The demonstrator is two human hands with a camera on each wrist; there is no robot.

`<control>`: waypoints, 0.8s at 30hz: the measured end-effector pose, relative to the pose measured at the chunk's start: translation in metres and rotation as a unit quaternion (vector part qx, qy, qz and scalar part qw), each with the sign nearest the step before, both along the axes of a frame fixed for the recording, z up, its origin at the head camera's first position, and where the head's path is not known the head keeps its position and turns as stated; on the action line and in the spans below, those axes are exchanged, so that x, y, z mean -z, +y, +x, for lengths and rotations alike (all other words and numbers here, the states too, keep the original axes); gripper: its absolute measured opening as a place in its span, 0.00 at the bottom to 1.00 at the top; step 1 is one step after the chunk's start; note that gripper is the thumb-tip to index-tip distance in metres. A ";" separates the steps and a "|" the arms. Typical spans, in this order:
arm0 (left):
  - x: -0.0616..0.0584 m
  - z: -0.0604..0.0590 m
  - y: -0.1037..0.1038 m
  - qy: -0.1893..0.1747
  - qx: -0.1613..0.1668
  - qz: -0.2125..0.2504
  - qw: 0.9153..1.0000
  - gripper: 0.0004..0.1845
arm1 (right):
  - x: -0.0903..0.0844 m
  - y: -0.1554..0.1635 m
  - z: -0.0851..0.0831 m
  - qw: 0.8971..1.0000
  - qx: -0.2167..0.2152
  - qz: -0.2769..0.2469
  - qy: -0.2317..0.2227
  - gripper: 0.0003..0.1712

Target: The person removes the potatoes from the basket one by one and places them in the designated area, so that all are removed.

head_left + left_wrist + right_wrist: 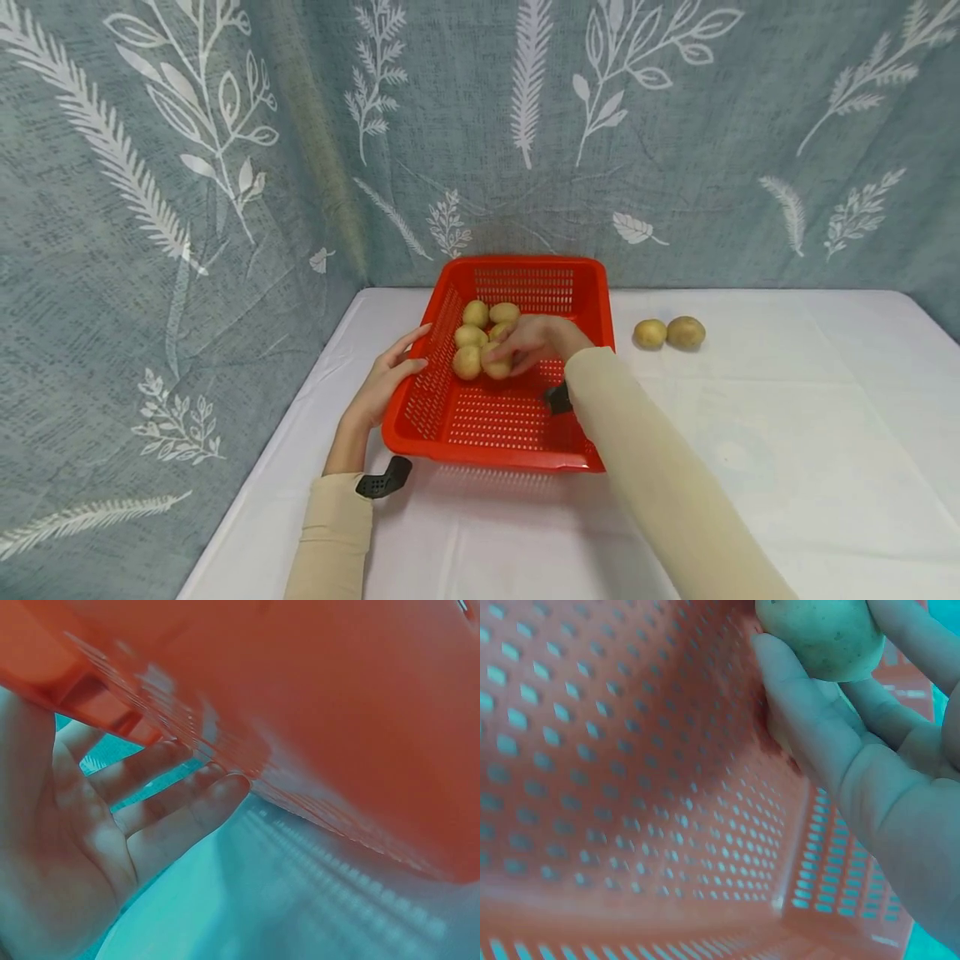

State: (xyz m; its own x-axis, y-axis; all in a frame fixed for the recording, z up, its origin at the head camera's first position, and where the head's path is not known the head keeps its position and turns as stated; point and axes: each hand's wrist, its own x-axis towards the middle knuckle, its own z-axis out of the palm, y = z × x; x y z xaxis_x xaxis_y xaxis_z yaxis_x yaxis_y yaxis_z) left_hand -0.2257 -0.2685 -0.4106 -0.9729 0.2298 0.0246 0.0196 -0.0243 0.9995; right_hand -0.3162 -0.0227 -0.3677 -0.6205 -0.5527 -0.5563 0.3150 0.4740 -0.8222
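A red perforated plastic basket [510,457] stands on the white-covered table with several potatoes [470,336] grouped in its left half. At its left side my left hand [384,385] holds the rim, the thumb over the top. In the left wrist view the fingers [187,806] reach against the outer wall, below the rim. My right hand [536,340] is inside the basket, pinching a potato [496,363] between thumb and fingers beside the other potatoes. The right wrist view shows this held potato [825,637] close up, over the slotted basket floor.
Two more potatoes [668,333] lie side by side on the white tablecloth [787,450], right of the basket. A blue-green curtain [480,133] with white leaf prints hangs behind the table and along its left side.
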 end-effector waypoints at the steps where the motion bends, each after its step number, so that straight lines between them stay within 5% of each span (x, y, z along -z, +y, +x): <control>1: 0.000 0.000 0.000 0.000 0.000 -0.001 1.000 0.31 | -0.002 0.002 -0.001 1.000 0.005 -0.006 -0.008 0.25; 24: 0.001 0.000 -0.001 0.000 0.001 -0.004 1.000 0.31 | -0.042 0.044 -0.014 0.997 0.036 -0.042 0.050 0.32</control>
